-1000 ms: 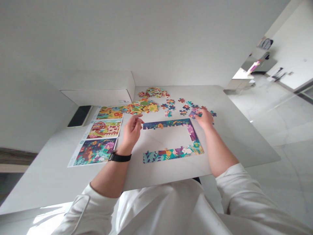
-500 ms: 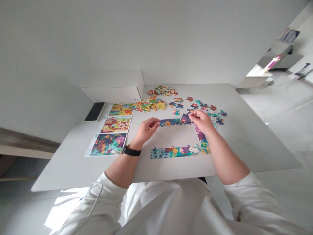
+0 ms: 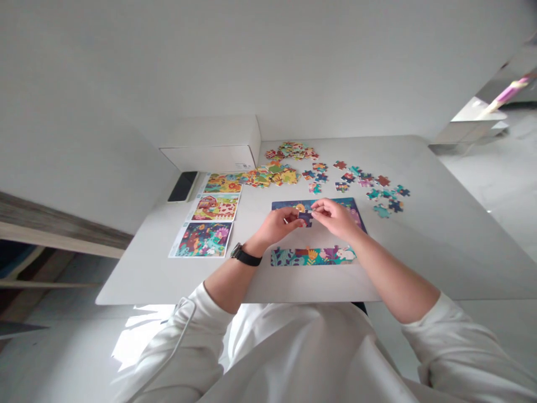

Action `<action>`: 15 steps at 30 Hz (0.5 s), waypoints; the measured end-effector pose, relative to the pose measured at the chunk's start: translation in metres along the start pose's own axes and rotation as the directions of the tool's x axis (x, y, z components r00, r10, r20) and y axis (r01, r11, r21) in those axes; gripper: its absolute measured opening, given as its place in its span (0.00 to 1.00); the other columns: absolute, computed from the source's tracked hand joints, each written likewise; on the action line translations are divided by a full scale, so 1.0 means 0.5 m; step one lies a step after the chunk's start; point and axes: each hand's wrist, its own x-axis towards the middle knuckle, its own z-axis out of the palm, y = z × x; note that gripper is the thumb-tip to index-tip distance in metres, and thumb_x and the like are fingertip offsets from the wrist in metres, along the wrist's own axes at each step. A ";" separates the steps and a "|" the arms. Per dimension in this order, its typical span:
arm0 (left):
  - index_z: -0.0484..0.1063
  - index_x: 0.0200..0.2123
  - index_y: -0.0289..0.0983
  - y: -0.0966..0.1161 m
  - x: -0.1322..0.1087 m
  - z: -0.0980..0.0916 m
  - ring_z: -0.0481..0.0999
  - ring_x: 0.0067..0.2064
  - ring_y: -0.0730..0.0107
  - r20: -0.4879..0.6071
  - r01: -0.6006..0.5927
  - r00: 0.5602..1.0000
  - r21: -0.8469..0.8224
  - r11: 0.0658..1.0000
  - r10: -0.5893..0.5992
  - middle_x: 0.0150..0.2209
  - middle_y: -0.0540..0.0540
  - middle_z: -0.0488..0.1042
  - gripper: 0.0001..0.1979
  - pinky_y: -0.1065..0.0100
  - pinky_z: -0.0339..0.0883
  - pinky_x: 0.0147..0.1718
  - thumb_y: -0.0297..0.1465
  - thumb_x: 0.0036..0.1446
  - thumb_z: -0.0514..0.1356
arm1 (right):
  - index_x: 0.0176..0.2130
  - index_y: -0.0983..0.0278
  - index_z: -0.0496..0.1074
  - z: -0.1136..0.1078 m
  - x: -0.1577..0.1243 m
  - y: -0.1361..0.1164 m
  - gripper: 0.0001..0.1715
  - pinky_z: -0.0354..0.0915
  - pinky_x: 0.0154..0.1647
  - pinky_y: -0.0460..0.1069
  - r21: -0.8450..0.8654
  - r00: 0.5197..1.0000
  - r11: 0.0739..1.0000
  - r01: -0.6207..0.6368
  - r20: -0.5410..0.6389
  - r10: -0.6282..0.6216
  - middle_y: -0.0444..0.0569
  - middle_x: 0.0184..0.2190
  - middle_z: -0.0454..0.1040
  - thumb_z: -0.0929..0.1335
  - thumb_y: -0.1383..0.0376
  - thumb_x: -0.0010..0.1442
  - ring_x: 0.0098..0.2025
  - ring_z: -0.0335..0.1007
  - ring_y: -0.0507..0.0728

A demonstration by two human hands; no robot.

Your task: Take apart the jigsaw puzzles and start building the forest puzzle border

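Observation:
A dark blue puzzle piece (image 3: 306, 218) is between my two hands, just inside the top row of a partly joined jigsaw. My left hand (image 3: 280, 227), with a black watch on the wrist, pinches its left side. The fingers of my right hand (image 3: 335, 217) are closed on its right side. Behind my hands runs the joined top row (image 3: 289, 205), dark blue with a yellow shape. Its right column (image 3: 357, 217) is partly covered by my right hand and forearm. Nearer to me lies the bottom row (image 3: 312, 256), with leaves, flowers and a white rabbit.
Loose puzzle pieces (image 3: 382, 195) lie at the right and back of the white table. Yellow pieces (image 3: 272, 174) are heaped behind, beside a white box (image 3: 210, 157). Picture sheets (image 3: 203, 240) and a phone (image 3: 183, 186) lie on the left.
My right hand has moved left and slightly toward me from the top row's right end. My left hand has come closer to it, and both now hold the dark piece. The view has shifted.

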 end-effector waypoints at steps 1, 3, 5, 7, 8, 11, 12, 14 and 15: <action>0.81 0.38 0.37 -0.001 0.000 -0.001 0.74 0.30 0.70 0.000 0.006 1.000 -0.010 1.000 -0.006 0.32 0.47 0.83 0.19 0.70 0.64 0.29 0.49 0.62 0.67 | 0.46 0.57 0.76 0.001 0.000 0.004 0.15 0.73 0.43 0.54 0.004 1.000 1.000 -0.001 0.005 0.001 0.48 0.38 0.82 0.73 0.52 0.63 0.39 0.79 0.59; 0.81 0.39 0.37 -0.002 0.001 -0.004 0.76 0.31 0.69 -0.005 0.011 1.000 -0.033 0.999 -0.011 0.33 0.45 0.84 0.20 0.70 0.65 0.30 0.49 0.62 0.67 | 0.46 0.57 0.76 0.002 0.001 0.008 0.15 0.73 0.44 0.54 0.015 0.999 1.000 -0.007 0.038 0.006 0.48 0.38 0.82 0.73 0.52 0.64 0.39 0.79 0.59; 0.80 0.39 0.36 -0.002 0.001 -0.006 0.78 0.32 0.68 -0.001 0.008 1.000 -0.061 0.998 -0.008 0.34 0.44 0.84 0.20 0.70 0.66 0.31 0.49 0.62 0.67 | 0.44 0.57 0.76 0.004 0.000 0.008 0.14 0.73 0.44 0.55 0.033 0.997 0.999 -0.015 0.077 0.013 0.48 0.37 0.82 0.73 0.52 0.64 0.39 0.79 0.59; 0.80 0.38 0.36 -0.003 0.002 -0.007 0.78 0.33 0.68 0.017 0.000 1.000 -0.079 0.997 0.001 0.35 0.44 0.84 0.21 0.69 0.67 0.31 0.50 0.63 0.65 | 0.42 0.58 0.75 0.005 -0.001 0.005 0.14 0.74 0.44 0.55 0.052 0.995 0.998 -0.024 0.100 0.019 0.48 0.36 0.82 0.73 0.51 0.63 0.38 0.79 0.59; 0.80 0.38 0.36 -0.003 0.003 -0.008 0.78 0.32 0.68 0.029 -0.006 1.000 -0.078 0.997 0.009 0.35 0.44 0.84 0.21 0.69 0.68 0.31 0.50 0.64 0.64 | 0.41 0.58 0.75 0.006 -0.001 0.003 0.15 0.74 0.44 0.55 0.059 0.994 0.998 -0.029 0.102 0.023 0.47 0.35 0.82 0.73 0.51 0.62 0.38 0.79 0.59; 0.80 0.37 0.36 -0.003 0.005 -0.011 0.77 0.31 0.69 0.051 -0.031 0.998 -0.028 0.999 0.032 0.33 0.45 0.83 0.21 0.69 0.69 0.32 0.48 0.68 0.60 | 0.39 0.58 0.74 0.005 -0.002 0.000 0.16 0.74 0.43 0.54 0.064 0.995 0.997 -0.047 0.089 0.041 0.48 0.35 0.82 0.74 0.50 0.61 0.37 0.79 0.59; 0.81 0.37 0.37 -0.004 0.006 -0.012 0.76 0.31 0.69 0.044 -0.038 0.998 -0.006 0.999 0.039 0.32 0.46 0.83 0.21 0.68 0.69 0.33 0.48 0.69 0.58 | 0.39 0.58 0.74 0.005 -0.002 0.000 0.16 0.74 0.43 0.54 0.062 0.995 0.997 -0.053 0.083 0.047 0.48 0.35 0.82 0.74 0.50 0.61 0.37 0.80 0.59; 0.82 0.42 0.37 -0.006 0.006 -0.014 0.77 0.31 0.69 0.002 -0.051 0.999 0.030 0.998 0.051 0.33 0.46 0.83 0.20 0.68 0.70 0.34 0.46 0.71 0.57 | 0.40 0.57 0.75 0.003 -0.002 0.002 0.16 0.74 0.42 0.54 0.059 0.996 0.996 -0.061 0.071 0.057 0.48 0.35 0.82 0.74 0.49 0.61 0.37 0.80 0.59; 0.81 0.46 0.37 -0.007 0.005 -0.015 0.77 0.32 0.69 -0.034 -0.060 0.998 0.046 0.997 0.062 0.34 0.46 0.83 0.20 0.68 0.71 0.34 0.45 0.71 0.57 | 0.40 0.57 0.75 0.003 -0.002 0.004 0.16 0.74 0.41 0.54 0.059 0.996 0.996 -0.065 0.068 0.061 0.48 0.35 0.82 0.74 0.50 0.60 0.37 0.80 0.59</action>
